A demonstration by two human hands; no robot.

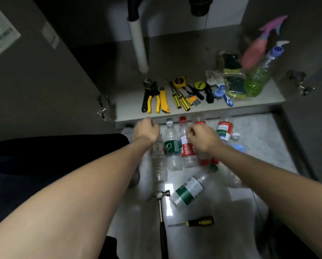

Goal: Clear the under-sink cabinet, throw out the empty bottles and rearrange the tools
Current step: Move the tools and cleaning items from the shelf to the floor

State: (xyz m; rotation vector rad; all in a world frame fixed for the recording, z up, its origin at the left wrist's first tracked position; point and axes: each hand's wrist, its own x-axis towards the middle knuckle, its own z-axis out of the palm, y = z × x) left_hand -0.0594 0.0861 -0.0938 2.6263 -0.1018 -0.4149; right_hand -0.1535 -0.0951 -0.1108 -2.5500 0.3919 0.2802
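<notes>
Empty plastic bottles (172, 146) lie side by side on the pale floor (259, 146) just in front of the open cabinet, caps toward it; one with a green label (189, 189) lies apart and askew, nearer the person. Both hands hover over the row with fingers curled into loose fists: the left hand (146, 130) above the leftmost clear bottle, the right hand (203, 136) above the red-labelled ones; neither plainly grips anything. On the cabinet shelf (126, 105) tools sit in a neat line: pliers (153, 98), a yellow knife (163, 100), screwdrivers (180, 99), a tape measure (179, 81). To their right are a blue brush (224, 95), sponges (233, 71) and two spray bottles (257, 62). A white pipe (138, 47) comes down behind. On the floor nearer the person lie a hammer (161, 208) and a short screwdriver (197, 222)
</notes>
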